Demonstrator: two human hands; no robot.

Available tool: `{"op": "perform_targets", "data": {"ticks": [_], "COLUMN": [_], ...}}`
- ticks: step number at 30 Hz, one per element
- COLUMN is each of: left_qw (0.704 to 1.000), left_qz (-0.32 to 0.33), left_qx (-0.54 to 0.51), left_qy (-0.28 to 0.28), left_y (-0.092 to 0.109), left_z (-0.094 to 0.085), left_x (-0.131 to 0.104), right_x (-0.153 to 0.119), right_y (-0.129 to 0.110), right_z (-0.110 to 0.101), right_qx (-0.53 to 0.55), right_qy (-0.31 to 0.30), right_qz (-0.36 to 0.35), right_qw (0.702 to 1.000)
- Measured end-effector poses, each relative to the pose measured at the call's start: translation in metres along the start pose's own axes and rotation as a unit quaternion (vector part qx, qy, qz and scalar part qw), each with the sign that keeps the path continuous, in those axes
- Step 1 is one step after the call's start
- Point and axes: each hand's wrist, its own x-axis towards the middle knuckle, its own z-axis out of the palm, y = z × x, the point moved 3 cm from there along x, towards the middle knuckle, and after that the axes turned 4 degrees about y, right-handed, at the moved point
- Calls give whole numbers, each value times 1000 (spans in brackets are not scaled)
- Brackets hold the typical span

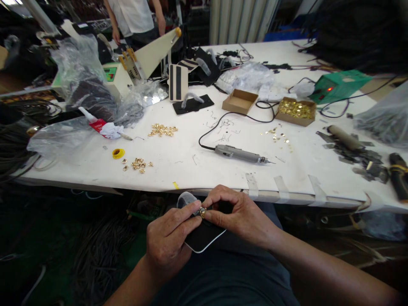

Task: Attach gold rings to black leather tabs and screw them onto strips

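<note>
Over the lap, my left hand (pixel 170 236) is closed on a black panel (pixel 204 236) with a pale edge and a plastic-wrapped handle (pixel 185 199). A small gold metal ring (pixel 203 211) sits at the handle's end, between the fingertips of both hands. My right hand (pixel 236 214) pinches this ring with thumb and forefinger. The underside of the panel is hidden.
On the white table (pixel 178 174) lie a grey electric screwdriver (pixel 240 154), gold fittings (pixel 162 130), yellow tape (pixel 118 153), a box of gold pieces (pixel 296 111) and another black panel (pixel 194 104). A person (pixel 135 19) stands across the table.
</note>
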Motion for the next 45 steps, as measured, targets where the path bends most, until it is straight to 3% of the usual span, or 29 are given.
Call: {"op": "perform_targets", "data": {"ticks": [12, 20, 26, 32, 36, 39, 43, 45], "left_qw": [1000, 999, 999, 999, 998, 997, 994, 991], "left_qz": [2, -18, -16, -16, -15, -7, 23, 41], "left_qx": [-18, -39, -50, -48, -60, -69, -90, -99], "left_qy": [-16, 8, -2, -2, -7, -25, -62, -79], "left_y": [-4, 1, 3, 7, 6, 3, 1, 1], "left_z": [0, -3, -2, -3, -3, -3, -3, -3], "left_x": [5, 13, 16, 20, 18, 14, 9, 8], "right_x": [0, -2, -2, -10, -13, -13, -11, -10], "right_y": [-5, -14, -22, -23, -29, -34, -35, -30], "right_z": [-2, -19, -15, -13, -15, -24, -33, -32], "right_qx": [-45, -69, -189, -263, -230, -182, -130, -110], "right_qy": [-23, -141, -118, -40, -57, -132, -225, -243], "right_qz": [-32, -103, -230, -325, -285, -216, -182, -158], "right_qw": [998, 982, 947, 907, 929, 950, 948, 951]}}
